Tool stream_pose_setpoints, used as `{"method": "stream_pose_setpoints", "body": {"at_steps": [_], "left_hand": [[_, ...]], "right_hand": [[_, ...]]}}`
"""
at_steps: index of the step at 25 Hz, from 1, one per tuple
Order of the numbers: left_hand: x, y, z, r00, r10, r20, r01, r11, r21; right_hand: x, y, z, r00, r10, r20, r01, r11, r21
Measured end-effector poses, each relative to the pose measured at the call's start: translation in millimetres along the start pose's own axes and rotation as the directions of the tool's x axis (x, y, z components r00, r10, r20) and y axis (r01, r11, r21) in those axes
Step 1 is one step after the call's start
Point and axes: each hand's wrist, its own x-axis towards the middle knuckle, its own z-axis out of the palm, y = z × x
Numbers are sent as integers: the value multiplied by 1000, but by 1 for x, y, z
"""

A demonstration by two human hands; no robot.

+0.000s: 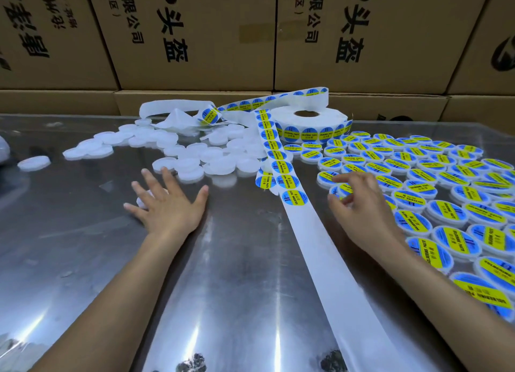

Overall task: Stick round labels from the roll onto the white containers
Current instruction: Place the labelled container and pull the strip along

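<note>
Cardboard boxes [195, 31] with black printed characters stacked wall-to-wall behind a shiny metal counter [237, 274]. Label roll [309, 123] lies flat near the counter's back edge, centre-right, blue/yellow round labels showing round its side. Backing strip [317, 249] runs from the roll toward the front edge; blue/yellow labels [278, 159] still on the far stretch, nearer stretch bare white. More loose spent backing [178, 112] curls left of the roll at the back. Unlabelled white containers [211, 157] piled loosely on the back-left half, some overlapping, one stray [34, 163] by the left edge. Labelled containers [434, 182] packed close in rows over the right side out to the right edge, all label-up. Left hand [167, 204] flat, fingers spread straight, palm down on a white container [143, 201] just in front of the unlabelled pile; only a bit of it shows under the fingers. Right hand [359, 201] at the near-left edge of the labelled group, just right of the strip; fingers curled down, fingertips [338, 179] touching a labelled container [341, 190], thumb at its side. Can't tell whether it actually grips the container or only presses on the label. Both forearms come in from the front edge, bare.
</note>
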Motion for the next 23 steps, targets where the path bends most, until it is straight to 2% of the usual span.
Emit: {"method": "stream_pose_setpoints", "body": {"at_steps": [3,7,10,13,15,19,21,23], "left_hand": [[23,0,6,999,33,-21,-30,995,99],[62,11,11,995,96,28,-99,988,121],[88,19,14,998,40,55,-43,998,48],[115,23,15,997,-74,-35,69,987,-142],[134,24,14,993,-116,-35,105,969,-224],[153,44,21,987,84,138,-55,978,-203],[153,64,26,967,138,213,-93,973,-212],[153,82,29,923,221,314,-197,974,-108]], "right_hand": [[-7,-9,8,972,-198,129,202,979,-18],[-10,-8,16,936,-225,271,262,959,-108],[-10,-5,21,923,-241,300,299,940,-164],[-7,-3,25,919,-256,301,324,924,-202],[-5,-3,27,919,-260,295,331,917,-224],[-4,-2,28,928,-241,284,314,916,-249],[-4,-2,29,936,-220,275,294,918,-265],[-4,-3,29,940,-210,270,284,918,-275]]}}
